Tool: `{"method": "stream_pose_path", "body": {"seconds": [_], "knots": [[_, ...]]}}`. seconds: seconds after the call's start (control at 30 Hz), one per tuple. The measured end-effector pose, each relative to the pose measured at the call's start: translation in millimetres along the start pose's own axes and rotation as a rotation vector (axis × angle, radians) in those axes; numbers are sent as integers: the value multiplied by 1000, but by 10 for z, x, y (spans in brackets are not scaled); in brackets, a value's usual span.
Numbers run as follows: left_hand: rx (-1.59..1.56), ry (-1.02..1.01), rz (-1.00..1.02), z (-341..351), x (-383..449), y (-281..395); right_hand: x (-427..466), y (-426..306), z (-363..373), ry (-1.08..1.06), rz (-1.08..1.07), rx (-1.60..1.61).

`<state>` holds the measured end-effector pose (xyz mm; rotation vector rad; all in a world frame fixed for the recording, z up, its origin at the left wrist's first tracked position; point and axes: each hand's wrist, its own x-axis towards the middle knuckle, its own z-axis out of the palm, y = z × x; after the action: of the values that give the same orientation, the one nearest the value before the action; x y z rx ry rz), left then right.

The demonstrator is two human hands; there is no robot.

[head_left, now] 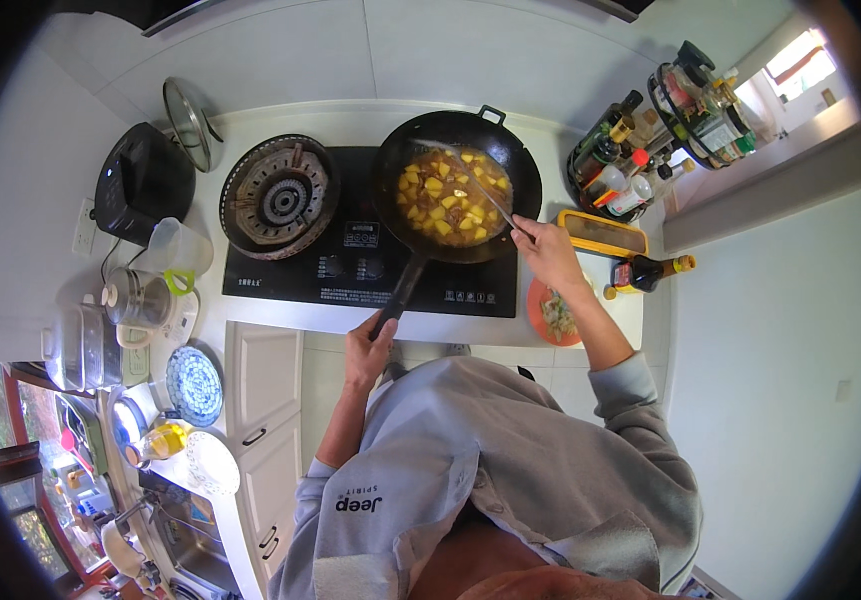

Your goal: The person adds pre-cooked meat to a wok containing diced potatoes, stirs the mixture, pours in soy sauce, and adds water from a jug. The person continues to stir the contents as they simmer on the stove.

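A black wok sits on the right side of the black glass cooktop. Yellow chunks that look like potato lie in brown broth inside it, among darker pieces. My left hand grips the wok's long dark handle. In my right hand is the metal handle of a spatula, slanting across the stew toward the far left wall of the wok. The spatula's head is only partly distinct there. Under my right forearm, an orange plate holds chopped pale green and white pieces.
The left burner is uncovered. Bottles crowd a rack at the right, near a yellow-rimmed box and a dark sauce bottle. Leftward are a black appliance, a glass lid, a plastic jug and a blue-patterned plate.
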<state>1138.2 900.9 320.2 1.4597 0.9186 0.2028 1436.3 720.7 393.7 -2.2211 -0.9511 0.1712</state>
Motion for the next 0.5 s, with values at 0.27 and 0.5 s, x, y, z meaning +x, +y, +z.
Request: {"method": "stream_pose_path", "body": {"seconds": [0.27, 0.5], "knots": [[38, -67, -5, -162, 63, -10, 34, -346, 656, 165, 30, -29], [-17, -189, -22, -278, 152, 70, -134, -264, 628, 35, -33, -39]]}}
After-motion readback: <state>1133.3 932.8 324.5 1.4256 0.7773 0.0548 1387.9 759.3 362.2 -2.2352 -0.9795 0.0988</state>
